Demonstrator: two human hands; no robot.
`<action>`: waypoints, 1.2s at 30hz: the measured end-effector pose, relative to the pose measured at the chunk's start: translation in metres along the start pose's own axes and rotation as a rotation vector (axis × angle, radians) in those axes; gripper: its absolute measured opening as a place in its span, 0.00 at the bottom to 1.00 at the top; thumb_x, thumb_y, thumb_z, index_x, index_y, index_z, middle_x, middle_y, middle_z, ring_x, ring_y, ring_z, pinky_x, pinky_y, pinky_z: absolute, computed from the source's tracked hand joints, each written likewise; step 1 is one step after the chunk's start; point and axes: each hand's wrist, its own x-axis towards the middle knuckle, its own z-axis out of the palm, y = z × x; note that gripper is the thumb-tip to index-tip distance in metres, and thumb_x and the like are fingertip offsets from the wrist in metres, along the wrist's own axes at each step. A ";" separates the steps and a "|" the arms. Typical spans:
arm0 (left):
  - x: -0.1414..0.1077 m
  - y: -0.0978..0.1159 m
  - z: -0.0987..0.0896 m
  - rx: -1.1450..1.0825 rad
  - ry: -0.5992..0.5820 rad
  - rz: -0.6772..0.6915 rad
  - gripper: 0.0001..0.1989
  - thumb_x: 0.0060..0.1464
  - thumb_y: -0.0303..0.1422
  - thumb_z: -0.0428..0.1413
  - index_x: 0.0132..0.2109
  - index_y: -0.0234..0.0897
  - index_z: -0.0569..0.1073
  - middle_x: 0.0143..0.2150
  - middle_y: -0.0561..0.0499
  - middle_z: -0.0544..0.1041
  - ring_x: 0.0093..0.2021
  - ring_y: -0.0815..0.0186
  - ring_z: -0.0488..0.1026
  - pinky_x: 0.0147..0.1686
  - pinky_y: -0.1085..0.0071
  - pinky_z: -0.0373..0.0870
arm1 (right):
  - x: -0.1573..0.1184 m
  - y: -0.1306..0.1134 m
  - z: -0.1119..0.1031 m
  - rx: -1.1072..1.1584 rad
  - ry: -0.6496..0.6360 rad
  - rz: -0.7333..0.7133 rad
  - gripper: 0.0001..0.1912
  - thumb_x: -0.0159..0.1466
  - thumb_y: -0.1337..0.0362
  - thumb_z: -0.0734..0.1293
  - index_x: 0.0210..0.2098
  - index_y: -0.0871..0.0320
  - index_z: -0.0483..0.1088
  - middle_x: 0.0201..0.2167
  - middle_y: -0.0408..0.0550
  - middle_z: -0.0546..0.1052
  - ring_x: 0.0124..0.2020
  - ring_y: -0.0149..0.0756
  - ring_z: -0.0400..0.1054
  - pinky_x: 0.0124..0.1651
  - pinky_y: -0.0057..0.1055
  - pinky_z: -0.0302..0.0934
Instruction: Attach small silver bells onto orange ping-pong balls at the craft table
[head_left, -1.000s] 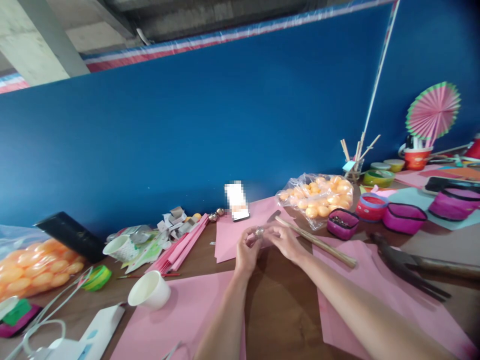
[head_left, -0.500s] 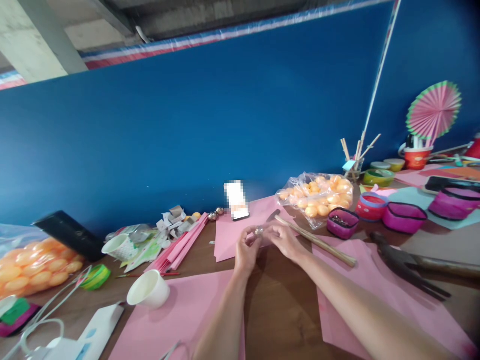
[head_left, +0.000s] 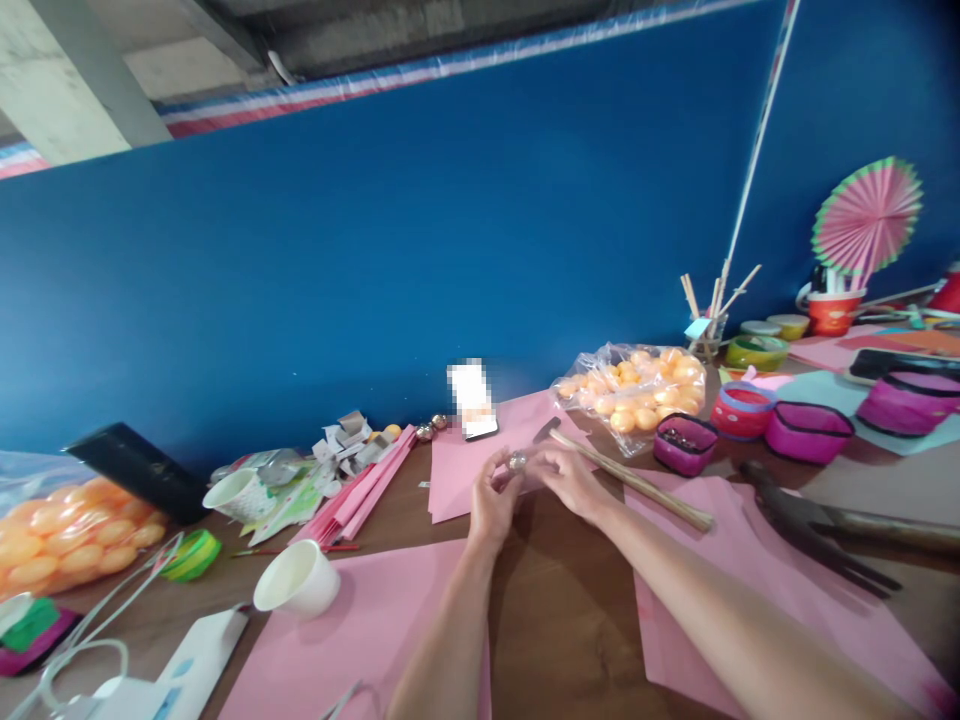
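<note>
Above the brown table, near the middle of the view, my left hand (head_left: 489, 505) holds a small shiny metal ball (head_left: 517, 460) between its fingertips. Close beside it on the right is my right hand (head_left: 574, 487), its thumb and fingers pinched together. Whatever it grips, if anything, is too small to make out. Behind the right hand lies a small hammer (head_left: 637, 482) with a pale wooden handle, its head towards the back. Pink paper (head_left: 450, 480) is spread just beyond both hands. Two similar shiny balls (head_left: 431, 429) sit at the back, left of a lit phone (head_left: 474, 400).
A bag of orange balls (head_left: 637, 390) and purple pouches (head_left: 686, 445) stand to the right, near a large claw hammer (head_left: 817, 530). Leftward are a white cup (head_left: 298, 580), folded pink strips (head_left: 367, 490), a power strip (head_left: 187, 665) and another ball bag (head_left: 67, 535). A blue partition (head_left: 375, 260) rises behind.
</note>
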 end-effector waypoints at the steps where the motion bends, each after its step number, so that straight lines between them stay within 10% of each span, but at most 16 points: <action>1: 0.001 -0.001 0.000 -0.002 0.001 -0.004 0.23 0.42 0.28 0.57 0.49 0.37 0.66 0.45 0.45 0.73 0.40 0.64 0.72 0.39 0.68 0.68 | 0.000 0.000 0.000 -0.006 0.002 0.000 0.10 0.54 0.59 0.63 0.27 0.59 0.72 0.38 0.48 0.73 0.40 0.37 0.65 0.44 0.32 0.57; 36: 0.001 -0.001 0.000 0.013 0.000 0.000 0.23 0.42 0.27 0.57 0.49 0.36 0.66 0.45 0.44 0.73 0.41 0.63 0.71 0.41 0.66 0.68 | -0.002 -0.007 -0.002 -0.011 -0.032 -0.005 0.10 0.56 0.60 0.62 0.26 0.59 0.70 0.36 0.47 0.73 0.39 0.35 0.65 0.42 0.30 0.57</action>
